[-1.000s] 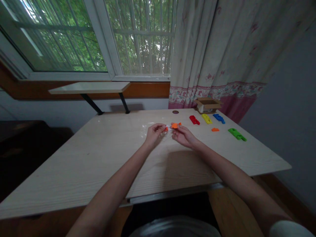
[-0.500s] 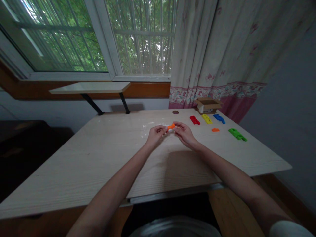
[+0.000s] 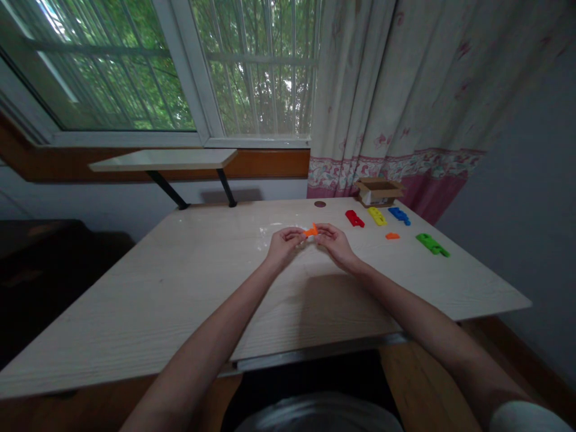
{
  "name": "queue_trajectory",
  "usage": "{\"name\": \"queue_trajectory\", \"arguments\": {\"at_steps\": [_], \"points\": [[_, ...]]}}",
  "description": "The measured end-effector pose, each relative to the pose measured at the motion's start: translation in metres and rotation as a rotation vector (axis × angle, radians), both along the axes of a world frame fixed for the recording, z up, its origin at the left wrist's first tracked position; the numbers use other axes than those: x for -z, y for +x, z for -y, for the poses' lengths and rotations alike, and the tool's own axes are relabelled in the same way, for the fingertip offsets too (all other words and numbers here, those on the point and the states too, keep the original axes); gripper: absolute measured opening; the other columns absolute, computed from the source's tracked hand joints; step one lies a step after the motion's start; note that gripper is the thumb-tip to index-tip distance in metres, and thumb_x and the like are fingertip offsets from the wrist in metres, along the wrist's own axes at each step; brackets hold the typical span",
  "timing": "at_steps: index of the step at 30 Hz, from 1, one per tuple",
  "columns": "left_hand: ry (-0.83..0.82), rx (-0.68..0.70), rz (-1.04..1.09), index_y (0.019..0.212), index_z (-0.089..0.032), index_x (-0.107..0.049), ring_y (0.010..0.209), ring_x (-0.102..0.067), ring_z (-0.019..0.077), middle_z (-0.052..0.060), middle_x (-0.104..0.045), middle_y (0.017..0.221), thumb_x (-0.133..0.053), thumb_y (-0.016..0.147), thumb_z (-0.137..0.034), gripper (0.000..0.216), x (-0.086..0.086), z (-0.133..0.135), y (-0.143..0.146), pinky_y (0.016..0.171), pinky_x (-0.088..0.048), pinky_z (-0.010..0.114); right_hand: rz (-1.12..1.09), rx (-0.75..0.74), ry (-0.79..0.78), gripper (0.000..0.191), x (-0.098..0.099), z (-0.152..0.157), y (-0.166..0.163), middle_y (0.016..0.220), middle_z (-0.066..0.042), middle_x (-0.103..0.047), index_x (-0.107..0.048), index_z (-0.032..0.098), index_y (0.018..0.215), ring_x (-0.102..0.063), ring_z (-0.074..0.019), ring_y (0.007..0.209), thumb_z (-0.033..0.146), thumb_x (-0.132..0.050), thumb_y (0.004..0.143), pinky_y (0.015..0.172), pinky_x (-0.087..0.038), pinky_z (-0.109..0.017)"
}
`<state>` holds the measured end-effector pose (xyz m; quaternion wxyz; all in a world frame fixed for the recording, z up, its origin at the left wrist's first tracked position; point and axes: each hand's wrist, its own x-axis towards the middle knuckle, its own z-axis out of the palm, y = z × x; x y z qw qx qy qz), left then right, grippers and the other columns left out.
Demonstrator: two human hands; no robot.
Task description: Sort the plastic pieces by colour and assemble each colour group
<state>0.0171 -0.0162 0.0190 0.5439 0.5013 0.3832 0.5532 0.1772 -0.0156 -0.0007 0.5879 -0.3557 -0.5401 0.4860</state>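
Both my hands meet above the middle of the pale wooden table (image 3: 180, 288). My left hand (image 3: 283, 245) and my right hand (image 3: 334, 243) each pinch one end of a small orange plastic piece (image 3: 310, 231) held between them, fingers closed on it. A second small orange piece (image 3: 392, 236) lies on the table to the right of my right hand.
Red (image 3: 354, 218), yellow (image 3: 377, 216) and blue (image 3: 399, 215) plastic pieces lie in a row at the far right, with a green piece (image 3: 432, 244) nearer the right edge. An open cardboard box (image 3: 378, 191) stands behind them by the curtain. A dark round hole (image 3: 320, 204) marks the tabletop.
The hands came together: the two orange parts that were held apart a second ago are now joined as one piece between both hands, which tilted slightly.
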Motion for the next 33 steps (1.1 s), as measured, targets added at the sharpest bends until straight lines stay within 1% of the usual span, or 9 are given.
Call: {"name": "queue_trajectory", "arguments": {"at_steps": [8, 13, 17, 22, 28, 33], "points": [[0.106, -0.026, -0.012, 0.065, -0.015, -0.064, 0.058, -0.054, 0.0104, 0.001, -0.063, 0.064, -0.077, 0.05, -0.025, 0.023, 0.0026, -0.0016, 0.0008, 0.06, -0.042, 0.024, 0.056, 0.041, 0.007, 0.038, 0.0025, -0.0025, 0.0027, 0.09, -0.004, -0.068, -0.066, 0.021, 0.092, -0.061, -0.0145, 0.079, 0.037, -0.076, 0.058, 0.078, -0.048, -0.032], [0.144, -0.025, -0.021, 0.068, -0.015, -0.064, 0.059, -0.053, 0.0095, 0.001, -0.062, 0.066, -0.077, 0.051, -0.025, 0.023, 0.0004, 0.0012, 0.0005, 0.06, -0.042, 0.023, 0.056, 0.032, -0.013, 0.038, 0.0064, -0.0042, 0.0019, 0.09, -0.003, -0.068, -0.065, 0.021, 0.091, -0.062, -0.014, 0.078, 0.037, -0.076, 0.058, 0.078, -0.048, -0.031], [0.154, -0.026, -0.048, 0.068, -0.015, -0.064, 0.061, -0.052, 0.0101, 0.001, -0.062, 0.067, -0.078, 0.05, -0.026, 0.025, -0.0009, 0.0018, 0.0005, 0.06, -0.043, 0.024, 0.041, 0.012, -0.012, 0.036, 0.0059, -0.0034, 0.0015, 0.09, -0.003, -0.068, -0.065, 0.022, 0.09, -0.062, -0.0146, 0.079, 0.035, -0.076, 0.058, 0.078, -0.048, -0.032], [0.153, -0.027, -0.054, 0.067, -0.016, -0.063, 0.058, -0.051, 0.0097, 0.001, -0.062, 0.067, -0.079, 0.049, -0.028, 0.027, -0.0003, 0.0007, 0.0017, 0.058, -0.042, 0.024, 0.014, 0.016, -0.019, 0.036, 0.0035, -0.0019, 0.0013, 0.09, -0.003, -0.068, -0.064, 0.022, 0.089, -0.061, -0.0151, 0.082, 0.035, -0.076, 0.058, 0.076, -0.047, -0.03], [0.173, 0.012, -0.09, 0.067, -0.016, -0.064, 0.053, -0.048, 0.0084, -0.001, -0.058, 0.059, -0.078, 0.051, -0.028, 0.025, 0.0046, 0.0003, 0.0025, 0.053, -0.038, 0.023, 0.03, 0.003, -0.036, 0.039, 0.0046, -0.0015, 0.0012, 0.083, -0.002, -0.066, -0.063, 0.023, 0.095, -0.059, -0.0133, 0.074, 0.035, -0.074, 0.06, 0.065, -0.045, -0.026], [0.204, 0.027, -0.168, 0.065, -0.015, -0.064, 0.051, -0.046, 0.0076, -0.001, -0.058, 0.058, -0.078, 0.053, -0.031, 0.024, 0.0074, 0.0006, 0.0022, 0.051, -0.036, 0.022, 0.032, -0.008, -0.029, 0.037, 0.0054, -0.0021, 0.0005, 0.081, -0.001, -0.066, -0.063, 0.022, 0.095, -0.059, -0.0139, 0.075, 0.034, -0.073, 0.061, 0.068, -0.045, -0.028]]}}
